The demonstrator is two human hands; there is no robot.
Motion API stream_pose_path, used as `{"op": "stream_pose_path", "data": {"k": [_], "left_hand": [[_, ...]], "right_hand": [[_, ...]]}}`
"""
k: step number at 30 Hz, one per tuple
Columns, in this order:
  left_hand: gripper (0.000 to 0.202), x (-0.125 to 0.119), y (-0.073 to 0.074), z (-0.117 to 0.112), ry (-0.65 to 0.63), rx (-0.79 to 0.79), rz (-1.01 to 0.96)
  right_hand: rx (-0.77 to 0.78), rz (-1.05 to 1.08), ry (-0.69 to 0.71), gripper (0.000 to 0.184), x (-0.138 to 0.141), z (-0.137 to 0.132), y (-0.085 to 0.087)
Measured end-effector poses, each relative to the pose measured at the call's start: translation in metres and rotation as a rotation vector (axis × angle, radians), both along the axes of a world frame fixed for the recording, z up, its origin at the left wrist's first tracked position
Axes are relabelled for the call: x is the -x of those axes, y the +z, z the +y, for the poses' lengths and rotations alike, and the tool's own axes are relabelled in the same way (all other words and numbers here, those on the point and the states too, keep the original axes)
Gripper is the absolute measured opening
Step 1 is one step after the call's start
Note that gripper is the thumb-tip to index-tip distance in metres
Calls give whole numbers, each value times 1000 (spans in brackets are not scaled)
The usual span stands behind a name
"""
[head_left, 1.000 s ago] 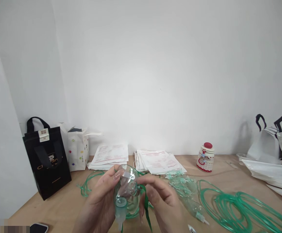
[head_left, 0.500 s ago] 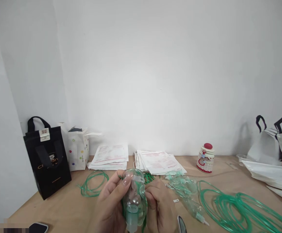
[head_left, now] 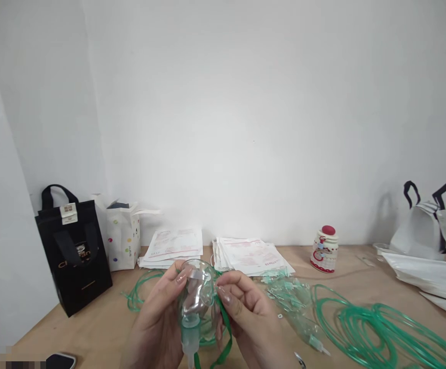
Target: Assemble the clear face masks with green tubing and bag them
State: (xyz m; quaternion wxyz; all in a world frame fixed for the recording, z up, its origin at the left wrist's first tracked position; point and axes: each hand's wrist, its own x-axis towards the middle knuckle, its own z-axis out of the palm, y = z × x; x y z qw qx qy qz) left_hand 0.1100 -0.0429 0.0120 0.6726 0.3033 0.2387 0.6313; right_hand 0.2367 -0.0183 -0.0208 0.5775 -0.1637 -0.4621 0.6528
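In the head view, the left hand holds a clear mask by its left side, with the thumb on the front and the other fingers mostly hidden behind. The mask is low in the middle, over the brown table; I cannot tell if it touches the wood. A shiny strip sits near its top, and a blue-green cup points down from its low end. The right hand pinches a green strap between thumb and finger, right at the mask's right edge. The strap hangs down below that hand in a bend. Just right of the right hand lies a heap of clear masks with green parts. Past that is a big loose coil of green tube, and a smaller green coil lies left of the left hand. Behind the hands are two piles of white packs, a left pile and a right pile, both with red print. A black bag and a spotted white bag stand at the left, and a jar with a red top stands to the right.
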Motion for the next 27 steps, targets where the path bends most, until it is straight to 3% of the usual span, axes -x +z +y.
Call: {"op": "stream_pose_path", "data": {"k": [6, 15, 20, 27], "left_hand": [[10, 1, -1, 4, 48, 60, -6], [10, -3, 0, 4, -64, 15, -46], [15, -5, -1, 8, -49, -68, 31], [20, -8, -4, 4, 45, -129, 200]], "right_hand": [[-159, 28, -279, 22, 3, -11, 5], [-170, -62, -234, 16, 1, -10, 3], [-386, -185, -512, 10, -2, -1, -3], [-388, -88, -816, 11, 2, -3, -12]]}}
